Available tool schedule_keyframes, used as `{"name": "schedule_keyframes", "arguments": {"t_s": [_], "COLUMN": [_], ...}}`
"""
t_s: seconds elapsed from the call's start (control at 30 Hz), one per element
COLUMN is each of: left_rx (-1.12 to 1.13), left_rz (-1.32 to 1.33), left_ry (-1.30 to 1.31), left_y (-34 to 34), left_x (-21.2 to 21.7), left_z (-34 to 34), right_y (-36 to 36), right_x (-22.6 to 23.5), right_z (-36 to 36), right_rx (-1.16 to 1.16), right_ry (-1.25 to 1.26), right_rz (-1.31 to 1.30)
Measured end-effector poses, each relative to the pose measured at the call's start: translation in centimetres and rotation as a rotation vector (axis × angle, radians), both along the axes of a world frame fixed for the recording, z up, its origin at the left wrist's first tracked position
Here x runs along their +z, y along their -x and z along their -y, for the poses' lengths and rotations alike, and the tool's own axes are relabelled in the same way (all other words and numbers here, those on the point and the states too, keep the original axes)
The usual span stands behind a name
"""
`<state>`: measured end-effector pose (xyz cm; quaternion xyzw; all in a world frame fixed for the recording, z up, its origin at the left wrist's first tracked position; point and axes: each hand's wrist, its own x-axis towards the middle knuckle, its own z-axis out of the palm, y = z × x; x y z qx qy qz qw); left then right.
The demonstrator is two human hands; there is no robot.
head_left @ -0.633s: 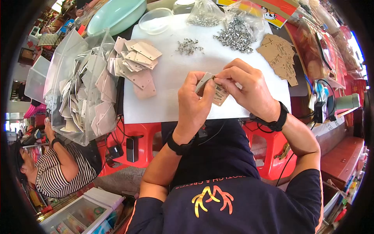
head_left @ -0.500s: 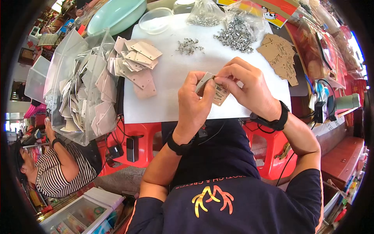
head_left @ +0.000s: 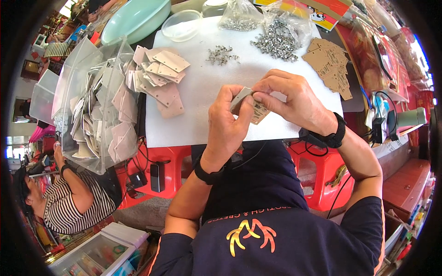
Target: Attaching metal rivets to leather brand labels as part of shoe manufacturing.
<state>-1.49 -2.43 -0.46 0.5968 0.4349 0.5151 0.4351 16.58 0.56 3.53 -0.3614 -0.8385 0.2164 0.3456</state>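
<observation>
My left hand (head_left: 229, 123) and my right hand (head_left: 290, 99) meet over the near edge of a white mat (head_left: 207, 87). Between their fingertips they pinch a small brown cardboard tag (head_left: 257, 109) together with a grey flap. Both wrists wear black bands. A loose pile of grey-pink tags (head_left: 159, 78) lies on the mat to the left. A small heap of metal eyelets (head_left: 221, 55) sits further back, and a bigger heap (head_left: 276, 41) spills from a clear bag. A stack of brown tags (head_left: 329, 62) lies at the right.
A clear plastic bin (head_left: 92, 106) full of finished tags stands at the left edge. A pale green bowl (head_left: 136, 18) and a clear dish (head_left: 182, 25) are at the back. Red stools (head_left: 159, 158) sit below the table. A person in a striped shirt (head_left: 64, 202) sits lower left.
</observation>
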Motion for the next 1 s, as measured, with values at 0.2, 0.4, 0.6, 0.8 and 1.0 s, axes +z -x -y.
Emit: {"name": "schedule_keyframes", "arguments": {"t_s": [0.2,0.4,0.6,0.8,1.0], "left_rx": [-0.056,-0.104,-0.134,-0.158,-0.113], "left_rz": [-0.009,0.030,0.026,0.185,0.434], "left_ry": [-0.034,-0.033,-0.024,0.139,0.183], "left_y": [0.0,0.0,-0.3,0.1,0.7], "left_x": [0.5,-0.3,-0.7,-0.4,-0.7], "left_z": [-0.1,-0.3,-0.4,-0.5,-1.4], "right_y": [-0.5,-0.7,-1.2,-1.8,-2.5], "right_x": [0.1,-0.4,-0.8,-0.9,-0.7], "right_z": [0.0,0.1,-0.1,-0.3,1.2], "right_rx": [0.001,-0.033,-0.051,0.025,0.066], "right_ry": [0.240,0.463,0.538,0.752,0.931], "right_rz": [-0.076,-0.187,-0.159,-0.319,-0.128]}}
